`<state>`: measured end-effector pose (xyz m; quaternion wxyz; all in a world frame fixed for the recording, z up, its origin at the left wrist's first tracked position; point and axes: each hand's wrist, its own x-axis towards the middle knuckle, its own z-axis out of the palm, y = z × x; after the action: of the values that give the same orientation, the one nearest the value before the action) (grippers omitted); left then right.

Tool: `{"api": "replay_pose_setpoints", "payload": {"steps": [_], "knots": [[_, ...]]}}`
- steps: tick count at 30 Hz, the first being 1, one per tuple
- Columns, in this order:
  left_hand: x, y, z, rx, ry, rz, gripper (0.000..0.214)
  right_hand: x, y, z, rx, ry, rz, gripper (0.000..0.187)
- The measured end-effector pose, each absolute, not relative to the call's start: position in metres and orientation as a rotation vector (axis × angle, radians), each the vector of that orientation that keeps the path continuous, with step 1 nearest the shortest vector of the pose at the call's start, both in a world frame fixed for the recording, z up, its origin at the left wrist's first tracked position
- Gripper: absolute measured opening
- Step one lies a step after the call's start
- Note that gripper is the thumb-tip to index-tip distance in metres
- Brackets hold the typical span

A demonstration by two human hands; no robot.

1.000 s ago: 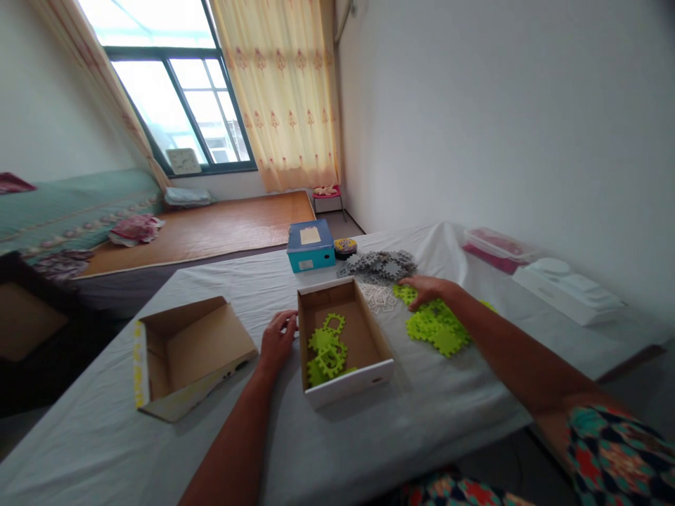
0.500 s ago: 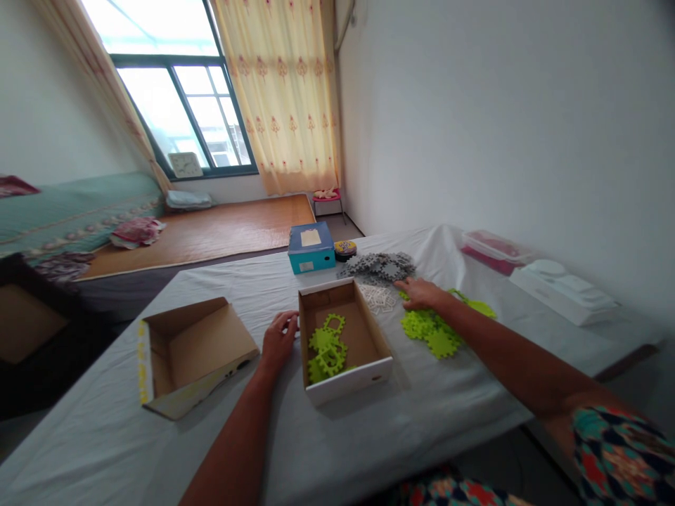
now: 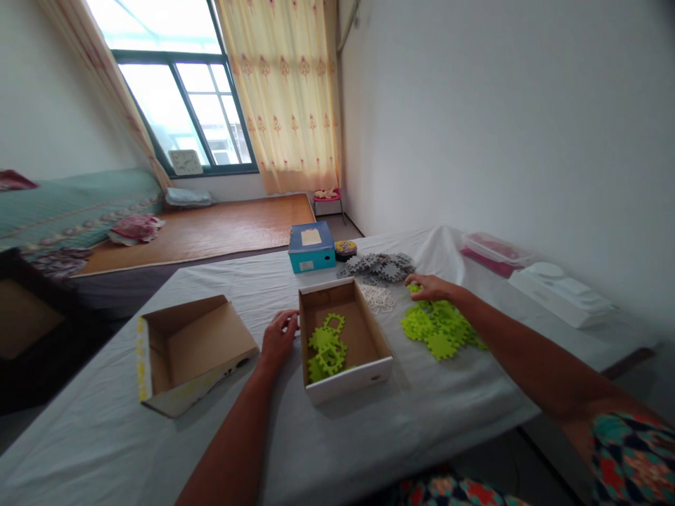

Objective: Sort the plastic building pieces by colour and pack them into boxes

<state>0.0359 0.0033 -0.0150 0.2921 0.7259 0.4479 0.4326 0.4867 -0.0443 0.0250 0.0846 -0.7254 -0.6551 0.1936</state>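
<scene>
Our right grip (image 3: 433, 287) seems to pinch a green piece (image 3: 414, 287); most others lie piled (image 3: 440, 332) just below it. Left of it, the box (image 3: 348, 384) holds only a few. Whether our left grip (image 3: 278, 339), beside the box, is closed, we can't tell.

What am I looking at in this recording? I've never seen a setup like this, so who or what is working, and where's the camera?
There is no machine: a person works with bare hands, and one head-worn camera looks forward and down at them. On the cloth-covered table, the left hand rests against or right beside an open box with some green gear-edged pieces inside. The right hand is over a green pile, with a small green piece apparently between its fingertips. Farther back are white pieces, a grey pile, a blue box and a round tin. Another open box lies to the left.
</scene>
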Motion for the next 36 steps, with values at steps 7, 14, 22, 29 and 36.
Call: {"api": "replay_pose_setpoints", "payload": {"steps": [7, 14, 22, 29, 36], "knots": [[0.035, 0.004, -0.016, 1.942, 1.194, 1.152, 0.030, 0.504, -0.059, 0.054, -1.847, -1.450, 1.093, 0.047], [0.037, 0.004, -0.011, 1.996, 1.202, 1.174, 0.030, 0.437, -0.052, 0.125, -1.334, -1.595, 1.270, 0.057], [0.037, 0.004, -0.014, 1.977, 1.192, 1.169, 0.031, 0.321, -0.026, 0.136, -1.101, -2.322, 0.841, 0.052], [0.036, 0.004, -0.014, 1.939, 1.195, 1.129, 0.031, 0.401, 0.036, 0.081, -1.721, -2.663, 0.063, 0.050], [0.036, 0.006, -0.015, 1.946, 1.190, 1.126, 0.030, 0.401, 0.061, 0.050, -1.447, -2.979, -0.098, 0.038]]}}
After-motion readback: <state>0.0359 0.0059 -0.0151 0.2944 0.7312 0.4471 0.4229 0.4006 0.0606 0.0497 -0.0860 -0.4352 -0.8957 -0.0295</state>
